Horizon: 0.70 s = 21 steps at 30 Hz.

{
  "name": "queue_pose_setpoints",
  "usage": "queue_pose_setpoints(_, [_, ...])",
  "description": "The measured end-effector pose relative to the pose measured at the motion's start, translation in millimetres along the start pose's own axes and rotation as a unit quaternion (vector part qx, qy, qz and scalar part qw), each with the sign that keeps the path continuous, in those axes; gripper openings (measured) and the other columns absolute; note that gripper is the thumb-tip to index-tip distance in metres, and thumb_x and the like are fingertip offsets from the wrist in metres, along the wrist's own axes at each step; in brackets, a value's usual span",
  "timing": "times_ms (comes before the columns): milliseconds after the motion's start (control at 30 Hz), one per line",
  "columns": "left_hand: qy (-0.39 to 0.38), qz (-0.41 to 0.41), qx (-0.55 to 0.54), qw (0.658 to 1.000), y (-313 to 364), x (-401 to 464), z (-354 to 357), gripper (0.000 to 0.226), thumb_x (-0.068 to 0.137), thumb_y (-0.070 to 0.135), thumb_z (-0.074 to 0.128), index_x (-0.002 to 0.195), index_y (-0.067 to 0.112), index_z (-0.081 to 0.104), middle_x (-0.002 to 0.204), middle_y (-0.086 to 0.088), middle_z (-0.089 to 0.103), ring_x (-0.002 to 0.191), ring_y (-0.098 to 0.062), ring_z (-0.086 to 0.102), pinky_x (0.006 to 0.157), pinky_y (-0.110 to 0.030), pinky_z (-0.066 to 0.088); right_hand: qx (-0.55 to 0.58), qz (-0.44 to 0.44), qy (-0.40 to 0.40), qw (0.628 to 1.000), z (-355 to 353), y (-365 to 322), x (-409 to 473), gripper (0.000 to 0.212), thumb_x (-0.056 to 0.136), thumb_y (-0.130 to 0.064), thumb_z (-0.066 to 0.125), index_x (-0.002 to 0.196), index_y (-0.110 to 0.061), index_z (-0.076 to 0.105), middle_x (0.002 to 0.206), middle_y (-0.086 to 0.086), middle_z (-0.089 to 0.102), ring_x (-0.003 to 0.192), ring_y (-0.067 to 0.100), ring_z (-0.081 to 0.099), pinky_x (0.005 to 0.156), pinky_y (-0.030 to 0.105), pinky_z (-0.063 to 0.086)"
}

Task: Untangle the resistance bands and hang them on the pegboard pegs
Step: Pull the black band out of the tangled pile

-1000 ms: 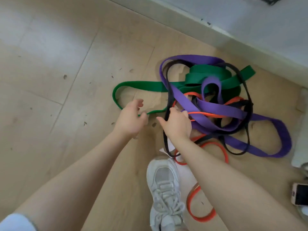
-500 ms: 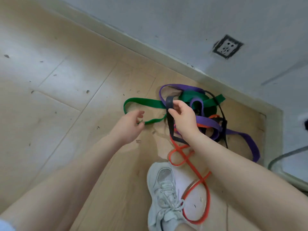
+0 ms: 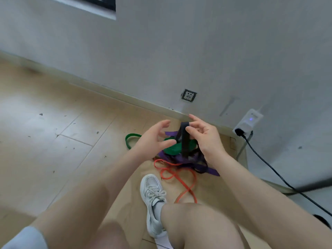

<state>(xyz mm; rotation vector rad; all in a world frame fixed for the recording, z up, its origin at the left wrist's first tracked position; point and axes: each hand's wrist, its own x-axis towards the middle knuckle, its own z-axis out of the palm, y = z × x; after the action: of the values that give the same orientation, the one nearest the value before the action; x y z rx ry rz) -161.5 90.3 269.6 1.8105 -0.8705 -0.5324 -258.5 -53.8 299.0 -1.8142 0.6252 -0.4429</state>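
While the right hand point(image 3: 206, 139) pinches the top of a flat black rubber resistance band point(image 3: 184, 139) between thumb and forefinger, lifting it into a narrow upright loop, the other fingers point(image 3: 195, 118) of that hand fan out loosely above it. The black band hangs taut from the pinch down into the heap below. The left hand point(image 3: 152, 139) hovers just beside the loop, holding nothing, its fingers spread and gently curved, the thumb stretched toward the band without touching it as far as the view shows.

The heap lies on the pale wooden plank floor point(image 3: 53, 141) close to the skirting board, between the two hands and just beyond them. In it a wide green rubber band point(image 3: 172, 148) sits bunched under the black loop, with one green end curving out flat on the floor to the left. A purple rubber band point(image 3: 210, 170) runs beneath and trails out to the right under the right forearm. A thin orange rubber band point(image 3: 179, 178) snakes from the heap toward the person, passing right of a white laced sneaker point(image 3: 152, 198).

On the grey wall point(image 3: 197, 51) behind the heap is a white socket in a dark frame point(image 3: 188, 95). Further right a white plug-in adapter with a small blue light point(image 3: 248, 122) sits low on the wall, and a black cable point(image 3: 269, 166) runs from it across the floor to the right.
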Motion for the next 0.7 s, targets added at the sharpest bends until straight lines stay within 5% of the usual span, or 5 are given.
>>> queue_pose_setpoints(100, [0.008, 0.014, -0.069, 0.998, 42, -24, 16, 0.056, 0.082, 0.021, 0.068, 0.132, 0.023, 0.044, 0.129, 0.006, 0.054, 0.116, -0.009, 0.052, 0.101, -0.036, 0.044, 0.051, -0.029, -0.027, 0.998, -16, -42, -36, 0.015, 0.089, -0.004, 0.057, 0.083, -0.014, 0.067, 0.094, -0.004, 0.069, 0.086, 0.01, 0.066, 0.085, 0.033, 0.055])
queue_pose_setpoints(300, [0.077, 0.011, -0.15, 0.986, 90, -61, 31, 0.032, 0.085, 0.015, 0.064, 0.117, 0.015, 0.057, 0.108, 0.003, 0.067, 0.103, -0.008, 0.061, 0.096, -0.031, 0.048, 0.008, -0.123, -0.013, 0.992, -40, -90, -80, 0.011, 0.087, -0.012, 0.062, 0.081, -0.02, 0.066, 0.078, -0.008, 0.065, 0.064, -0.012, 0.058, 0.059, 0.003, 0.043])
queue_pose_setpoints(433, [0.09, 0.0, -0.184, 0.979, 103, -73, 37, 0.018, 0.089, 0.011, 0.059, 0.104, 0.02, 0.062, 0.097, 0.006, 0.069, 0.092, -0.005, 0.063, 0.085, -0.023, 0.046, 0.043, -0.134, 0.0, 0.99, -44, -101, -88, 0.015, 0.087, -0.013, 0.064, 0.076, -0.018, 0.055, 0.071, -0.002, 0.06, 0.059, -0.003, 0.061, 0.056, 0.015, 0.046])
queue_pose_setpoints(567, [0.076, -0.001, -0.195, 0.978, 109, -79, 41, 0.013, 0.09, 0.011, 0.057, 0.099, 0.017, 0.063, 0.099, -0.003, 0.069, 0.099, -0.018, 0.064, 0.093, -0.035, 0.05, 0.137, -0.12, 0.043, 0.982, -50, -96, -95, 0.025, 0.086, -0.005, 0.063, 0.082, -0.015, 0.041, 0.065, 0.003, 0.057, 0.052, 0.003, 0.06, 0.05, 0.016, 0.046])
queue_pose_setpoints(700, [0.054, 0.011, -0.182, 0.982, 115, -85, 54, 0.018, 0.089, 0.01, 0.058, 0.098, 0.024, 0.062, 0.098, -0.001, 0.07, 0.095, -0.014, 0.065, 0.08, -0.02, 0.051, 0.178, -0.084, 0.082, 0.977, -56, -86, -98, 0.021, 0.086, -0.01, 0.064, 0.091, -0.019, 0.047, 0.079, 0.01, 0.068, 0.063, 0.014, 0.064, 0.063, 0.028, 0.054])
